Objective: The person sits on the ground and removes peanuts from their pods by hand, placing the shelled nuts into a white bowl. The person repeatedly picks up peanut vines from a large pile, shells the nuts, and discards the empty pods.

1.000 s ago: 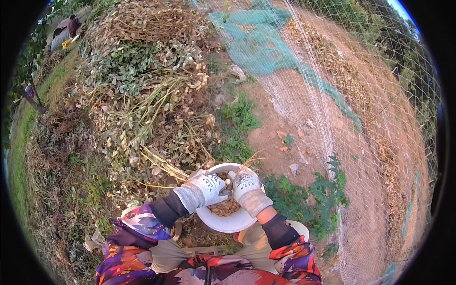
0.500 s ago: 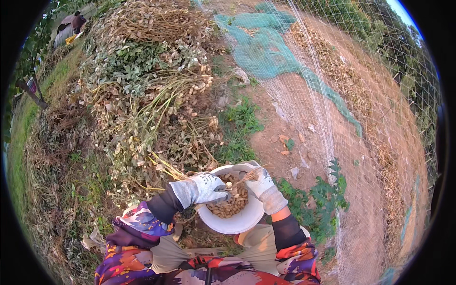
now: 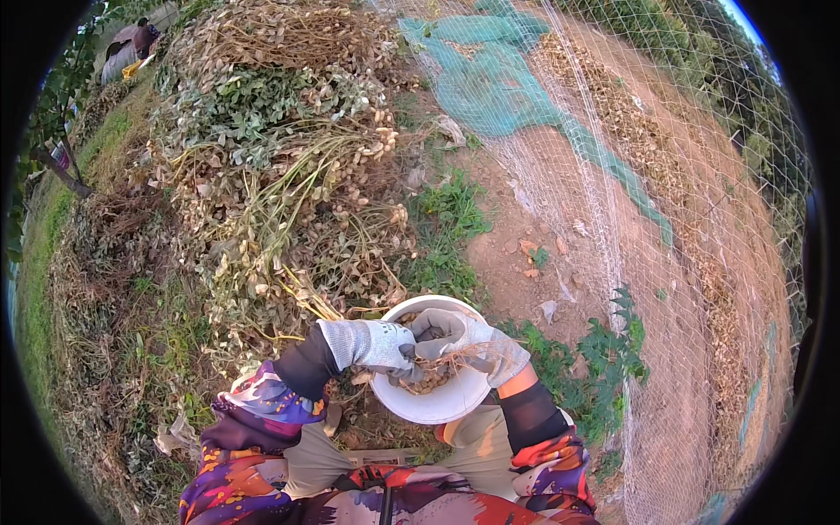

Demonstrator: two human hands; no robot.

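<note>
A white bucket (image 3: 427, 407) of peanuts (image 3: 429, 383) in their shells stands in front of me, between my knees. Over its mouth my two hands meet, both in grey-and-white work gloves. My right hand (image 3: 472, 343) is curled round a peanut plant's thin brown roots (image 3: 459, 357), some of which stick out below the fingers. Closed fingers of my left hand (image 3: 381, 346) press in beside it, at the same roots. What lies within the left fingers is hidden by the glove.
A big heap of pulled peanut plants (image 3: 297, 201) with pods rises ahead and to the left. White netting (image 3: 647, 350) runs down the right side, with bunched green netting (image 3: 499, 92) farther off. A leafy green weed (image 3: 604, 376) grows right of the bucket. Another person (image 3: 143, 37) is far left.
My right hand has turned inward and down, its fingers closing toward my left hand. The left hand has rolled over slightly, and the hands now cover more of the peanuts.
</note>
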